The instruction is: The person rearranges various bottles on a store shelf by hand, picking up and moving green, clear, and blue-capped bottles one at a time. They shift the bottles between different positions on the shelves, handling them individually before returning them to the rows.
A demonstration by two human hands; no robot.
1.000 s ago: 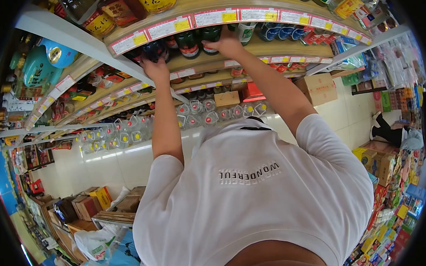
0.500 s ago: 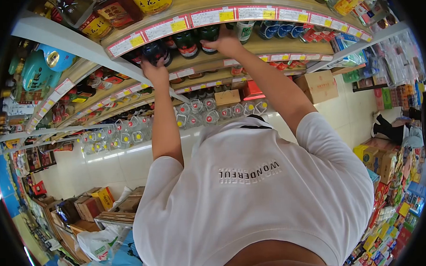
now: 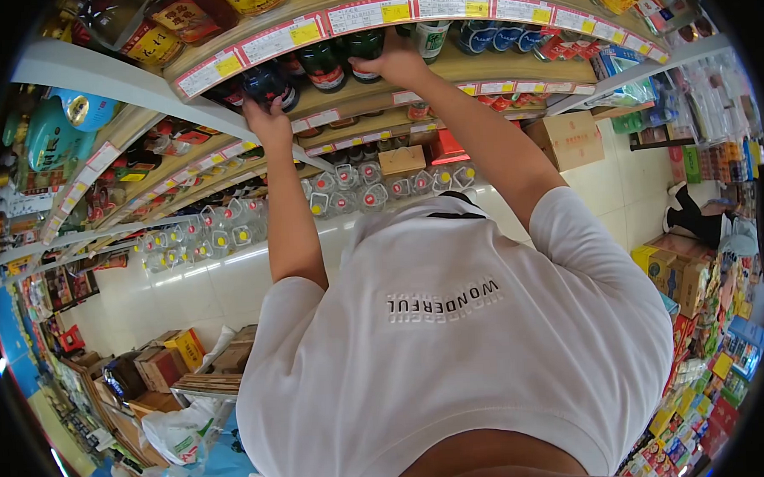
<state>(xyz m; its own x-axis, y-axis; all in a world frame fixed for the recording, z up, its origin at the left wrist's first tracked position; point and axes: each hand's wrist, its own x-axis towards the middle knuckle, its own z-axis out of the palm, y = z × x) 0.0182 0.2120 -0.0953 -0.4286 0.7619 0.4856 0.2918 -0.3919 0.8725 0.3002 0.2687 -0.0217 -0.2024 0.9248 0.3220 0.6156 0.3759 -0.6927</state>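
Both arms reach up to a wooden shelf holding a row of bottles. My left hand [image 3: 268, 122] has its fingers and thumb at the lower part of a dark blue bottle [image 3: 270, 86] with a red mark. My right hand [image 3: 398, 60] is closed around the side of a dark green bottle [image 3: 365, 45], its fingers partly hidden behind it. Between the hands stands another green bottle with a red label [image 3: 323, 69]. A pale bottle with a green label [image 3: 431, 40] stands just right of my right hand. The bottle tops are hidden by the shelf above.
A price-label strip [image 3: 355, 18] edges the shelf above the hands. A grey shelf post [image 3: 128, 87] runs beside my left hand. Clear jugs [image 3: 345, 179] and a cardboard carton [image 3: 569, 141] sit lower down. A person's dark-clothed leg [image 3: 697, 220] shows at the right.
The view has shifted slightly, so the shelf and bottles appear a little higher and further left. Both hands remain at the same bottles.
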